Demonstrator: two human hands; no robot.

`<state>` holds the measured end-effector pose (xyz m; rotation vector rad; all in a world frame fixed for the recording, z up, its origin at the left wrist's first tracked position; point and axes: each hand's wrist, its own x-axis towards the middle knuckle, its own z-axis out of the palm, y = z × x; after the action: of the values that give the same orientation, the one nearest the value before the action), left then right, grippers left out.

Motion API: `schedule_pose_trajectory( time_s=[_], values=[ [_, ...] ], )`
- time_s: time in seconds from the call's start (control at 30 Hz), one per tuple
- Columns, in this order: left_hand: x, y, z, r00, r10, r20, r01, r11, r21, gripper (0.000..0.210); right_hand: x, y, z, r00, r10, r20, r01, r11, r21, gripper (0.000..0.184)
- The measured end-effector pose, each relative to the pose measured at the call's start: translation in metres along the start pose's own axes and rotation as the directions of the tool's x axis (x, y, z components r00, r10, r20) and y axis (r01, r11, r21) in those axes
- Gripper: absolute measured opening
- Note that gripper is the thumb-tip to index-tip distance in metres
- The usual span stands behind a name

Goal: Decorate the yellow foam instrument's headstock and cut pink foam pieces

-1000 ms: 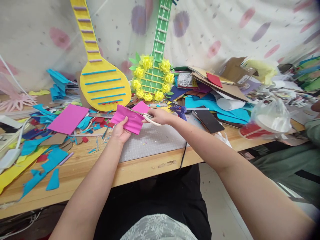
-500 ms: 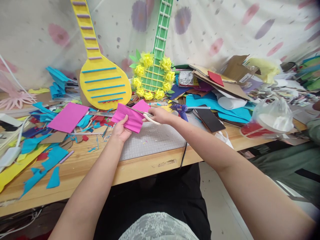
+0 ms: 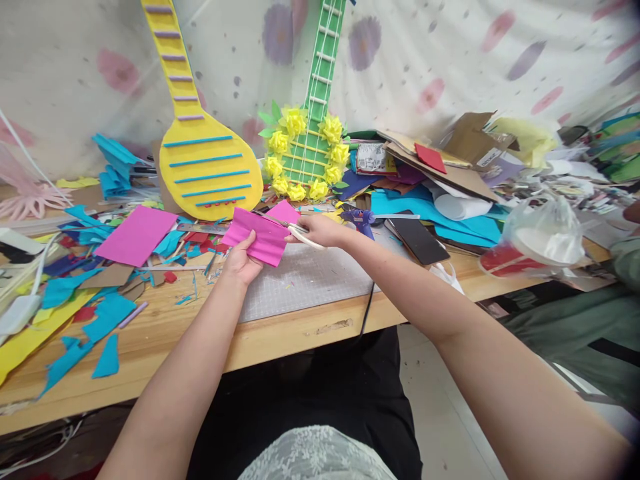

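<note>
My left hand (image 3: 244, 262) grips a creased sheet of magenta paper (image 3: 270, 248), the thumb lying on top. White-handled scissors (image 3: 306, 237) are in my right hand (image 3: 320, 231), their dark blades across the upper part of the sheet. Behind the blades lies another magenta piece (image 3: 284, 212); whether it is joined to the held sheet I cannot tell. Below both hands is a grey gridded cutting mat (image 3: 310, 283). A flat magenta square (image 3: 137, 235) rests on the scraps to the left.
A yellow paper guitar (image 3: 213, 167) and a green one (image 3: 311, 143) with yellow flowers lean at the back. Right of the mat are a glue gun (image 3: 361, 220), a phone (image 3: 420, 239) and a bagged red cup (image 3: 530, 250). Blue scraps (image 3: 107, 317) cover the left side.
The hands, scissors and magenta sheet are almost where they were. The scissor blades look slightly more closed across the sheet.
</note>
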<state>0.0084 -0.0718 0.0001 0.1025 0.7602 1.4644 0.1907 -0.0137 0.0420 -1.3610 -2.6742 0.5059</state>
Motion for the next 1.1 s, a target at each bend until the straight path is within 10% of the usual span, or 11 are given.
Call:
schedule_pose_trajectory(
  time_s=[0.6, 1.1],
  values=[
    [0.004, -0.005, -0.004, 1.000, -0.022, 0.016, 0.022, 1.000, -0.006, 0.037, 0.002, -0.005, -0.020, 0.958, -0.092, 0.273, 0.066, 0.993, 0.100, 0.057],
    [0.005, -0.005, -0.003, 1.000, -0.023, -0.007, 0.023, 0.999, 0.026, 0.026, 0.012, -0.016, -0.019, 0.978, -0.078, 0.192, 0.090, 0.995, -0.051, 0.057]
  ],
)
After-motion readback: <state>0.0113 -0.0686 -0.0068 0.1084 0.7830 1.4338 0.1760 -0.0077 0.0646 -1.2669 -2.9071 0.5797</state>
